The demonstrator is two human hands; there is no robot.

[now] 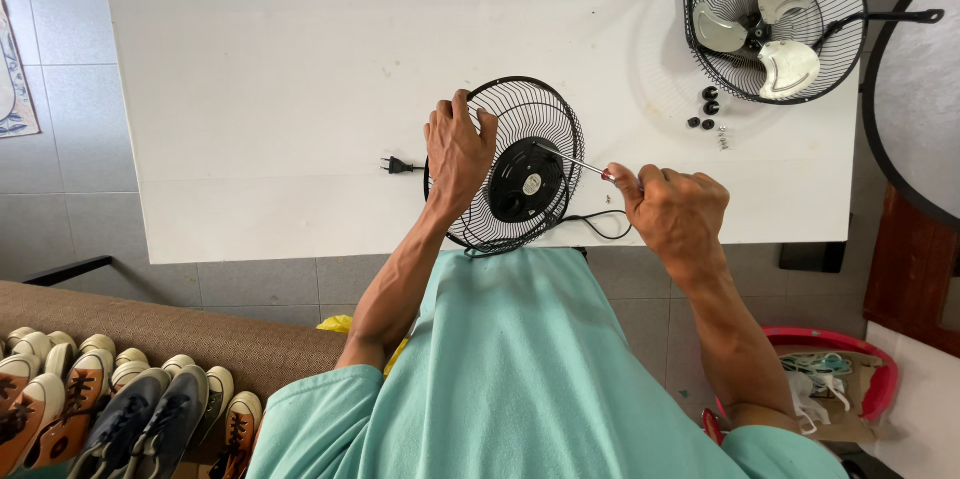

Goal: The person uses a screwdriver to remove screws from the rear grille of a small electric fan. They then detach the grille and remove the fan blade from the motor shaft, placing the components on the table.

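A black wire fan guard [540,119] with a round black hub [527,181] stands tilted at the near edge of the white table [280,89]. My left hand [458,151] grips the guard's left rim. My right hand [675,211] holds a thin screwdriver [578,163], whose metal shaft points left at the hub. A black cord [600,224] loops beside the guard, and its plug [398,166] lies on the table to the left.
At the table's far right lies a second fan cage [775,19] with metal blades, and small black knobs and screws [705,111] beside it. Several shoes [110,399] sit at lower left. A red basin [850,369] is at lower right.
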